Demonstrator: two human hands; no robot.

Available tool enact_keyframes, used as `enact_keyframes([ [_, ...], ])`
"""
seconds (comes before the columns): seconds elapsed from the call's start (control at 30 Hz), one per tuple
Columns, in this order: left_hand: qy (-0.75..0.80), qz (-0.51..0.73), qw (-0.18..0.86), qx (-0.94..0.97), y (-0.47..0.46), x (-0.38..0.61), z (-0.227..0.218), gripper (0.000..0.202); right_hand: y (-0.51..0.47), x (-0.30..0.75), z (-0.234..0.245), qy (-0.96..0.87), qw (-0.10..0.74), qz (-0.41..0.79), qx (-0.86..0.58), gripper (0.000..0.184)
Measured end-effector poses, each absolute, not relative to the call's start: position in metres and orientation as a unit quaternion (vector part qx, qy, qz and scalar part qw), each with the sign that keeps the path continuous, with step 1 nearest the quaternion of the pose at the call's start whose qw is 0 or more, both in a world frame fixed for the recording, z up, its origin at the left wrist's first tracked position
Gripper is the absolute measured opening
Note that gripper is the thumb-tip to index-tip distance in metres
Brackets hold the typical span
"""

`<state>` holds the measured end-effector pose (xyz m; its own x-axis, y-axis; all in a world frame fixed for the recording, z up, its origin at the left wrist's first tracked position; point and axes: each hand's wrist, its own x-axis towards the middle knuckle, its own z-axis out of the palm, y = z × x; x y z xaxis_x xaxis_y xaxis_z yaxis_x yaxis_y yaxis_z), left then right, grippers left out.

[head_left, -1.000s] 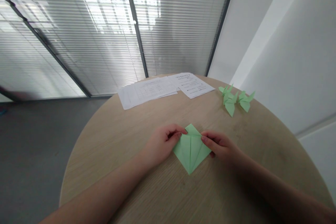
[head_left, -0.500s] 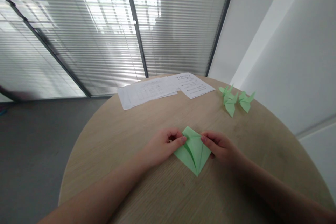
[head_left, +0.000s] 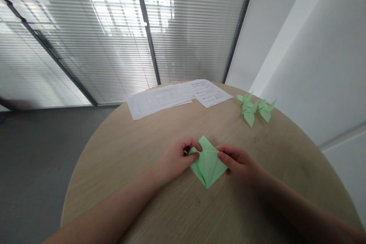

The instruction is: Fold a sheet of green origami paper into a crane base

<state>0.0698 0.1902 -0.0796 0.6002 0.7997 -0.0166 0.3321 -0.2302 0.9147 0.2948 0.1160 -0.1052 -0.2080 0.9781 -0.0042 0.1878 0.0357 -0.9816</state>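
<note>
A light green sheet of origami paper (head_left: pixel 210 166), folded into a diamond with creased flaps, is held between my two hands just over the table. My left hand (head_left: pixel 178 158) pinches its left side between thumb and fingers, the thumb lying on the left flap. On the right edge, my right hand (head_left: pixel 237 160) grips the paper with the thumb on top and the fingers mostly beneath. One corner points away from me and another points toward me.
Several finished green paper cranes stand at the right rear, one crane (head_left: pixel 266 110) slightly apart from the cluster (head_left: pixel 248 109). Printed white sheets (head_left: pixel 160 101) lie along the far edge of the round wooden table (head_left: pixel 114 152). Blinds (head_left: pixel 188 45) and a white wall (head_left: pixel 320 65) rise behind.
The paper's near corner has swung a little to the left. The left flap's gap has narrowed, and my left thumb has slid slightly toward me and to the left.
</note>
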Motion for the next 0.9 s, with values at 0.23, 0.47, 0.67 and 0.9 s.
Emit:
enact_keyframes([
  [0.23, 0.395, 0.236, 0.431, 0.776, 0.188, 0.068, -0.069, 0.018, 0.115, 0.294, -0.107, -0.616, 0.398, 0.497, -0.464, 0.053],
  [0.47, 0.399, 0.253, 0.39, 0.79, 0.184, 0.07, -0.066, 0.018, 0.115, 0.288, -0.104, -0.631, 0.407, 0.474, -0.46, 0.046],
  [0.67, 0.396, 0.249, 0.343, 0.815, 0.18, 0.071, -0.064, 0.028, 0.115, 0.283, -0.104, -0.606, 0.428, 0.461, -0.486, 0.046],
  [0.9, 0.401, 0.243, 0.317, 0.824, 0.18, 0.072, -0.067, 0.04, 0.109, 0.279, -0.107, -0.601, 0.462, 0.44, -0.481, 0.055],
])
